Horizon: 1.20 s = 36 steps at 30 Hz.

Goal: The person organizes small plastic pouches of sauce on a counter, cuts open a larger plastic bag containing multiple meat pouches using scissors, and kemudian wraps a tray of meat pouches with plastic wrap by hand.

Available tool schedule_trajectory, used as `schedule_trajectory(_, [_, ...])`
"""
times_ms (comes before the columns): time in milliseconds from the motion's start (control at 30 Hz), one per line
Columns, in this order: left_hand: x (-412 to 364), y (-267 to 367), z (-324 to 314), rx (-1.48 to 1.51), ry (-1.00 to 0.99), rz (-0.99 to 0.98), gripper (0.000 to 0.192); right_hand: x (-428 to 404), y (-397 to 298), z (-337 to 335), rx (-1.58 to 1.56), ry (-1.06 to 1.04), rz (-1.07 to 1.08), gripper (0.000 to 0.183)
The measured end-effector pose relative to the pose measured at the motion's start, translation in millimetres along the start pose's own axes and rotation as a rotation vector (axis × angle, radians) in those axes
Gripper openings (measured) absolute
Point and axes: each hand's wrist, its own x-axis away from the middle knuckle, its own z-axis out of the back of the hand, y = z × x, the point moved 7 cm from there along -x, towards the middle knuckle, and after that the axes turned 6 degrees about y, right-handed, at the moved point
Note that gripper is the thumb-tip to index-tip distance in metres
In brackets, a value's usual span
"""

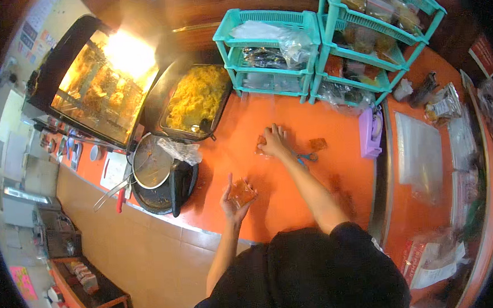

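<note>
My left hand (234,203) is raised palm up over the near part of the orange counter, holding a small clear packet with reddish-brown contents (241,193). Farther forward, my right hand (275,140) reaches down to the counter, its thumb against another such packet (259,146). The hand partly covers that packet, and whether the fingers grip it is unclear. A third reddish-brown packet (318,144) lies to the right. Scissors with blue handles (307,157) rest beside my right forearm, which partly hides them.
A lit glass food display case (102,86) and a tray of yellow food (196,98) stand at left. A strainer (150,162) sits above a black pan (154,202) near the counter's edge. Turquoise racks (269,72) stand behind; a purple tape dispenser (370,136) is at right, near plastic bags (419,152).
</note>
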Motion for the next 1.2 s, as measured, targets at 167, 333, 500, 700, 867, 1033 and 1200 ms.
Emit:
schedule_trajectory(167, [-24, -2, 34, -0.045, 0.154, 0.087, 0.039, 5, -9, -25, -0.511, -0.66, -0.396, 0.026])
schedule_trajectory(333, [-40, -39, 3, 0.0, 0.233, 0.221, 0.037, 79, -65, 63, -0.581, 0.023, 0.194, 0.024])
schedule_trajectory(500, [-64, -53, 21, -0.411, 0.062, 0.158, 0.037, 108, -48, 80, -0.889, -0.463, -0.026, 0.025])
schedule_trajectory(700, [-43, -81, -26, -0.325, 0.183, 0.282, 0.036, 52, 119, 114, 0.016, 0.05, -0.351, 0.031])
schedule_trajectory(867, [-58, -82, -1, -0.211, 0.207, 0.378, 0.028, 50, 136, 93, 0.071, -0.028, -0.008, 0.03])
schedule_trajectory(1033, [-63, -96, 1, -0.259, 0.196, 0.374, 0.031, 57, 147, 91, -0.041, -0.095, -0.038, 0.021])
schedule_trajectory(1200, [-63, -118, -12, -0.281, 0.112, 0.383, 0.038, 65, 109, 153, -0.458, 0.133, -0.152, 0.014])
